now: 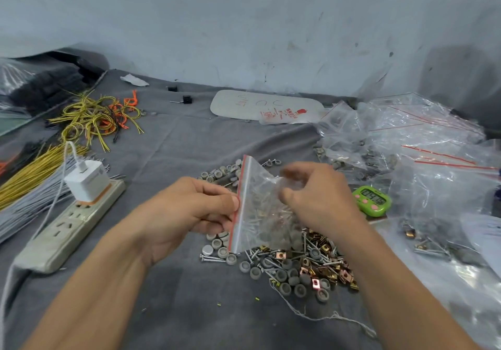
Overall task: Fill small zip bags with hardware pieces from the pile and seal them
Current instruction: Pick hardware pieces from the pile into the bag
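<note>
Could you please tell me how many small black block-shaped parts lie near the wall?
2. One small black block-shaped part lies nearest the wall; the other lies just right of it, nearer the camera, with a thin pin. More may be hidden.

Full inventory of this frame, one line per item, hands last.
zip bag: one, clear with red strip, held over the pile
hardware pile: one, grey caps, silver screws, brassy clips, centre
plastic bags: many, clear, red strips, heaped right
timer: one, green, right of hands
power strip: one, beige, left
charger: one, white, plugged into power strip
wire loops: tangle, yellow and orange, far left
straight wires: bundle, grey and yellow, left edge
cloth: one, grey, under everything
left hand: one, pinches zip bag's red strip
right hand: one, grips zip bag's opposite edge
</note>
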Available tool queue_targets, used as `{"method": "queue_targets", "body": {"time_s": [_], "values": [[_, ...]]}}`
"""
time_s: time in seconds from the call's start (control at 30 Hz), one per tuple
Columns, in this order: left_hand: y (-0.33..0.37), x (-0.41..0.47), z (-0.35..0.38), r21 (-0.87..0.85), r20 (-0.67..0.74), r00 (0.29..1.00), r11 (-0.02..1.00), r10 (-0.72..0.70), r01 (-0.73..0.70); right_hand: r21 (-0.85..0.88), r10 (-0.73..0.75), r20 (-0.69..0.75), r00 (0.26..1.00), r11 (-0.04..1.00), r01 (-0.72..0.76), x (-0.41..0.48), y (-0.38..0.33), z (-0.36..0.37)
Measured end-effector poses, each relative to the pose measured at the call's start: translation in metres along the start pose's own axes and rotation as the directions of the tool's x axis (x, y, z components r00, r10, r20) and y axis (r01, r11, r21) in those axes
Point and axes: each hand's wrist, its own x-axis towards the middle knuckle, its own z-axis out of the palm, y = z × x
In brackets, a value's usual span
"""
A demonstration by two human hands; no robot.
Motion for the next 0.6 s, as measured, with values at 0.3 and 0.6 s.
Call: {"method": "queue_targets", "body": {"time_s": [0.3,0.6], "values": [[-0.001,0.004,0.02,-0.024,-0.219,0.965,0.988,0.145,-0.154,0.411,-0.191,0.024,0.981,0.897,0.165,-0.018,-0.037,0.032],[-0.007,0.008,0.024,0.099,-0.192,0.956,0.974,0.22,-0.204,0.462,-0.144,0.224,0.964,0.887,0.026,-0.01,-0.024,0.025]]}}
